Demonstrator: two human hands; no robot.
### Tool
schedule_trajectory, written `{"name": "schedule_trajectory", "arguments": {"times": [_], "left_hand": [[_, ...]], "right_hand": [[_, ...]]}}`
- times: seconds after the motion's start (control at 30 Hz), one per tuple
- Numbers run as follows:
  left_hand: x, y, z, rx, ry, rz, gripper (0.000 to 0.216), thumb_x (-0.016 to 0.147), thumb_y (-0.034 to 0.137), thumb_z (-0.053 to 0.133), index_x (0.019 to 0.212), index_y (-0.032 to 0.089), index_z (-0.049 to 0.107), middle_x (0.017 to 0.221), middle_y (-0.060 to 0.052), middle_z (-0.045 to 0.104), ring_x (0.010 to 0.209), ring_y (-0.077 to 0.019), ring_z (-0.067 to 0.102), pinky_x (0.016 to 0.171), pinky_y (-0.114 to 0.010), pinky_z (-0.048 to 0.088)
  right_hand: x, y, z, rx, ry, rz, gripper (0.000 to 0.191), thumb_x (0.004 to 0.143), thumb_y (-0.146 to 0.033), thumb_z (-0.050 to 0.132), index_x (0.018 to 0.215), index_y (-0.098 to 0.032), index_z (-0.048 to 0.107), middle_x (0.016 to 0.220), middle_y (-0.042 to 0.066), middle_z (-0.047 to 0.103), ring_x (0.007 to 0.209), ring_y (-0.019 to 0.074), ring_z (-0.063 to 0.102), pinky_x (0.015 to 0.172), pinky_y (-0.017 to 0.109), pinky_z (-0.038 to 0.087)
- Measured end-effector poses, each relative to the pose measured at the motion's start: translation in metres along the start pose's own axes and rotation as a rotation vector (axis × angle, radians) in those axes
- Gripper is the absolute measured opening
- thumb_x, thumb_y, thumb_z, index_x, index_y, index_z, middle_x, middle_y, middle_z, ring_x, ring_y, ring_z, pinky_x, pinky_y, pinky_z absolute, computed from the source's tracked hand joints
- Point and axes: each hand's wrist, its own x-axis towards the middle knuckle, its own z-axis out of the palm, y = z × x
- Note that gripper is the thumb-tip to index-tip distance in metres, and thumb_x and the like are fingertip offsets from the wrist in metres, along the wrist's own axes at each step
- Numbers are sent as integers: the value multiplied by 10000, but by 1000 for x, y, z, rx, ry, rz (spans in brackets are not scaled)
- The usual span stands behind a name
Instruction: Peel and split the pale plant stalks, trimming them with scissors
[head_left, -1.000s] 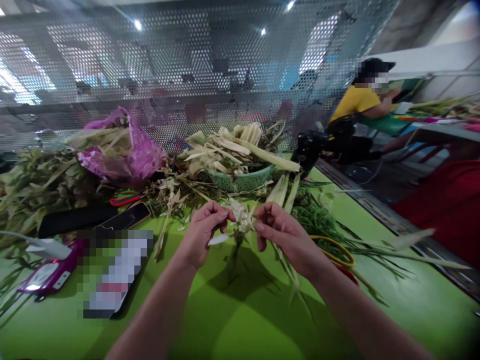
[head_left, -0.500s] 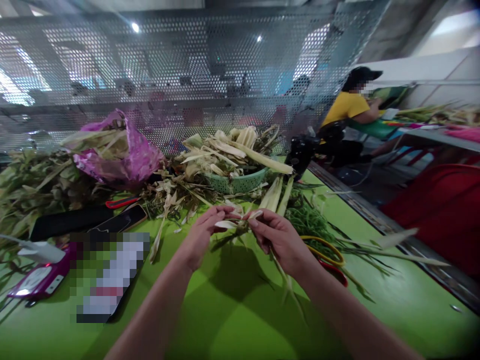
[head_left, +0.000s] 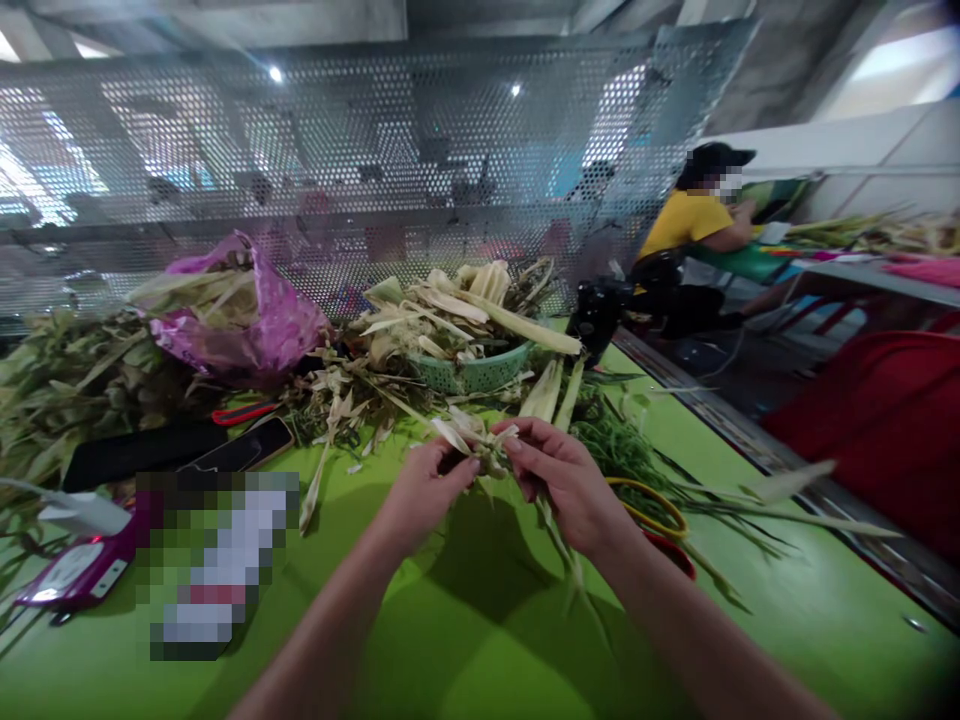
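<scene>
Left hand (head_left: 420, 500): from my feed, thumb and fingers (head_left: 461, 474) are pinched together on the left side of the pale husk bundle (head_left: 489, 452), with the thumb nearest me.
Right hand (head_left: 562, 480): I see its fingers clamped on the bundle's right side, the thumb and index tips close together; the lower ones curl under, and I can't quite tell whether they touch the husk.
Husk bundle: between both sets of fingertips, raised above the green surface (head_left: 480, 640), its pale ends spreading upward.
Basket (head_left: 472, 374): beyond the hands, heaped with dry husks (head_left: 457, 300).
Yellow loop (head_left: 652, 512): just right of my right hand, beside green strands (head_left: 615, 440).
</scene>
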Motion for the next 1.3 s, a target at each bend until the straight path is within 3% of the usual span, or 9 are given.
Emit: {"name": "schedule_trajectory", "arguments": {"times": [0.27, 0.37, 0.53, 0.7, 0.8, 0.97, 1.13, 1.3], "left_hand": [[-4, 4, 3, -144, 12, -60, 214, 776, 230, 622, 977, 186, 680, 941, -46, 668, 870, -160, 559, 827, -271, 408], [-4, 2, 2, -192, 34, -95, 221, 754, 229, 644, 965, 184, 688, 947, -49, 669, 817, -148, 558, 762, -249, 411], [1, -4, 1, -16, 92, -36, 204, 770, 220, 604, 949, 173, 690, 889, -55, 682, 824, -176, 576, 789, -280, 415], [1, -5, 1, 228, 101, 93, 163, 788, 200, 545, 862, 180, 689, 822, -48, 657, 787, -192, 562, 770, -293, 405], [0, -4, 1, 235, 82, 94, 130, 783, 214, 548, 759, 172, 669, 766, -43, 635, 770, -196, 554, 758, -293, 404], [0, -4, 2, 165, 54, 20, 109, 764, 224, 564, 721, 171, 650, 658, -23, 596, 742, -196, 546, 737, -295, 408], [0, -4, 3, 148, 63, -1, 132, 773, 247, 556, 790, 174, 665, 704, -31, 619, 699, -177, 536, 700, -286, 404], [-1, -3, 4, 229, 99, 29, 129, 776, 264, 562, 746, 169, 645, 680, -29, 598, 720, -181, 534, 708, -291, 397]], "right_hand": [[4, 3, -4, 13, 5, 11, 231, 714, -359, 736, 734, -161, 617, 592, -44, 460, 460, 56, 359, 390, 183, 295], [5, 3, -4, -10, -12, 14, 225, 734, -368, 716, 760, -168, 618, 589, -44, 454, 458, 62, 349, 400, 195, 282], [1, -2, -4, -337, 84, -252, 286, 771, -332, 685, 1033, -230, 634, 631, -42, 481, 537, 105, 423, 482, 227, 336], [-2, 3, 1, -659, -4, -454, 174, 800, -237, 642, 964, -244, 700, 828, 32, 611, 708, 165, 548, 644, 286, 427], [-1, 8, 2, -695, 19, -504, 114, 802, -243, 639, 894, -243, 707, 805, 41, 629, 737, 191, 578, 663, 304, 441], [-1, 7, 2, -658, 66, -497, 49, 793, -245, 637, 803, -222, 679, 778, 40, 626, 729, 192, 571, 675, 309, 443], [0, 5, 2, -450, 48, -257, 91, 816, -289, 601, 848, -211, 635, 716, 12, 587, 598, 146, 509, 548, 265, 419], [0, 6, 2, -582, 7, -384, 100, 799, -249, 626, 877, -218, 680, 844, 39, 633, 777, 182, 565, 702, 302, 434]]}}
